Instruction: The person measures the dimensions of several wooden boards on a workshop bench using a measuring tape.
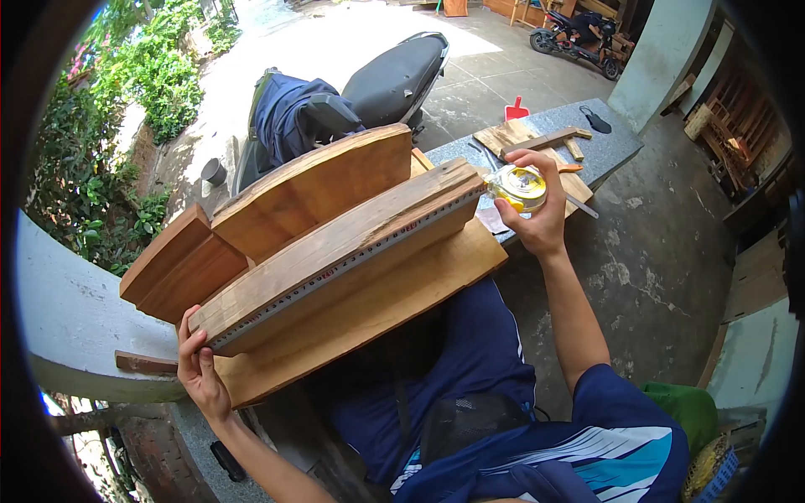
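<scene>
A tape measure (521, 186) with a clear and yellow case sits between the thumb and fingers of my right hand (547, 216), at the right end of a rough wooden plank (335, 232). From it the marked blade (352, 262) stretches along the plank's near edge. My left hand (202, 375) is closed around the plank's left end, fingertips at the blade's end. Beneath the plank lies a wider, smooth board (369, 323). Behind it stand a curved wooden piece (314, 180) and a shorter curved block (180, 261).
A granite bench (616, 149) at the back right carries wood offcuts (545, 141), a red dustpan (516, 109) and a dark mask-like item (596, 120). A parked scooter (394, 80) stands just behind the wood. Left is a pale pillar (92, 310).
</scene>
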`<move>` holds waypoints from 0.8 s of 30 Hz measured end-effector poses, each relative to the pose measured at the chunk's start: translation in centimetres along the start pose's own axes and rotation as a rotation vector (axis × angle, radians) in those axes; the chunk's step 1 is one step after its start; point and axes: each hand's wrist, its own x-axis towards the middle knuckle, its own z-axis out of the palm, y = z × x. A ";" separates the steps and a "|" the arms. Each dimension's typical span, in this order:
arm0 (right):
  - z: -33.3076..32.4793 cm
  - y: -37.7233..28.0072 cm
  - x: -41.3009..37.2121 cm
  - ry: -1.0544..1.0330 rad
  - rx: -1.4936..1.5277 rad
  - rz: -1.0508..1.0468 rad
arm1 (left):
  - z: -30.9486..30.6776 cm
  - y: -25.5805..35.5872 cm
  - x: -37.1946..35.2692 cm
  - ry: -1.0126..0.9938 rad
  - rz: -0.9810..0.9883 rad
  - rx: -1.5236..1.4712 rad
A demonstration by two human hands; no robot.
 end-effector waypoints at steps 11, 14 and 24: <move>-3.1 -2.6 2.8 -0.460 -0.114 0.190 | -0.7 -0.1 0.0 -0.027 -0.033 0.000; -3.7 -4.4 4.3 -0.581 -0.289 0.201 | -0.7 0.0 0.0 -0.038 -0.026 -0.013; -4.2 -4.9 6.6 -0.674 -0.415 0.231 | -0.9 0.0 0.0 -0.042 -0.038 -0.024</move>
